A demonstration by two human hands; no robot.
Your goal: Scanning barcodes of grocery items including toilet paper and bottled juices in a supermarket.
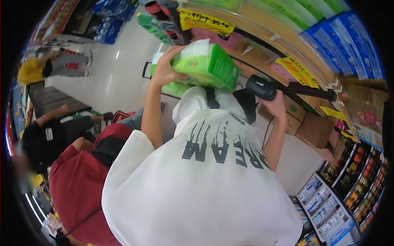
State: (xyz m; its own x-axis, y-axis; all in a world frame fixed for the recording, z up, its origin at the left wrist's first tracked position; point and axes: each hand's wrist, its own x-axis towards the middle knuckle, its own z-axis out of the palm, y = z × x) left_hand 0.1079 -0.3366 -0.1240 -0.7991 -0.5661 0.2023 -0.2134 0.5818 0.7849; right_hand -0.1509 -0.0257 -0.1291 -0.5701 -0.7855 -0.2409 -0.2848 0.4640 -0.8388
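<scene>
My left hand (167, 66) is closed around the top and near side of a green plastic-wrapped pack (197, 67), tilted in front of my body, with a white striped panel on top. More green packaging (175, 89) shows just below it. To the right, my right hand (274, 103) grips a black handheld scanner (261, 87), its head towards the pack but apart from it. A thin dark cable hangs below that hand. My white T-shirt (200, 196) with dark printed letters fills the lower middle.
Wooden shelving (261, 30) with yellow handwritten signs runs along the upper right. Cardboard boxes (314, 129) stand by my right arm. Close on my left is a person in a dark red shirt (80, 184); others in black (46, 138) and yellow (30, 70) are farther left.
</scene>
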